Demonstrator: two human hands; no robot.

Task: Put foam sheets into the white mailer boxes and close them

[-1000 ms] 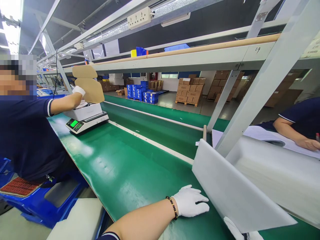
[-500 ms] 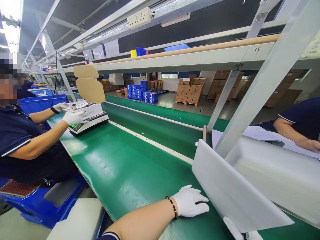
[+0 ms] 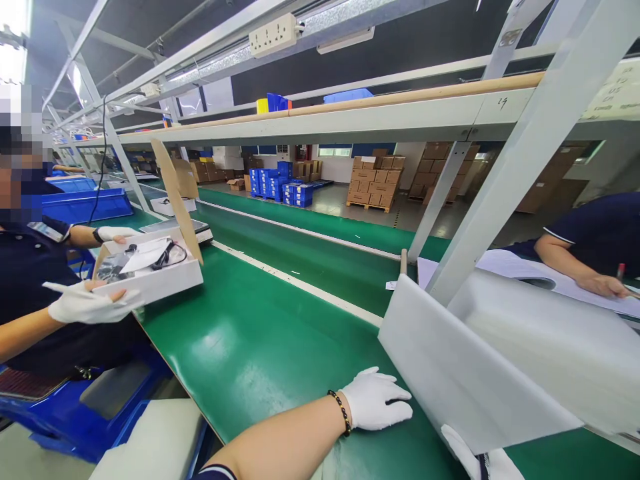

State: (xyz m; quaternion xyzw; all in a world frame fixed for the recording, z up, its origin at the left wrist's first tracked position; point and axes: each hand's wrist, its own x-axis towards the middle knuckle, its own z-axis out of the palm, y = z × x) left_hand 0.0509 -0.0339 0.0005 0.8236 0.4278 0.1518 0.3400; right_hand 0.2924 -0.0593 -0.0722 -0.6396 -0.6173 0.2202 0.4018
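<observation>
My left hand (image 3: 377, 400), in a white glove with a beaded bracelet at the wrist, lies on the green work surface (image 3: 235, 360) with its fingers spread. Nothing is in it. Just right of it stands a tilted white foam-like sheet (image 3: 465, 373). My right hand (image 3: 483, 460), gloved too, shows at the bottom edge by the sheet's lower edge. Most of its fingers are hidden, so its grip cannot be made out. On the left, a co-worker's gloved hands hold an open white box (image 3: 160, 283) with cables and paper inside and a brown flap standing up.
A slanted white post (image 3: 535, 153) and a shelf beam (image 3: 350, 120) frame the bench. Behind the co-worker's box sits a scale (image 3: 203, 230). Across on the right, another person's hand (image 3: 603, 285) rests on papers. White foam sheets (image 3: 155, 440) lie at lower left.
The co-worker has brought the open box off the scale, towards the near edge, and its contents now show. My left hand stays flat, and the white sheet keeps its place.
</observation>
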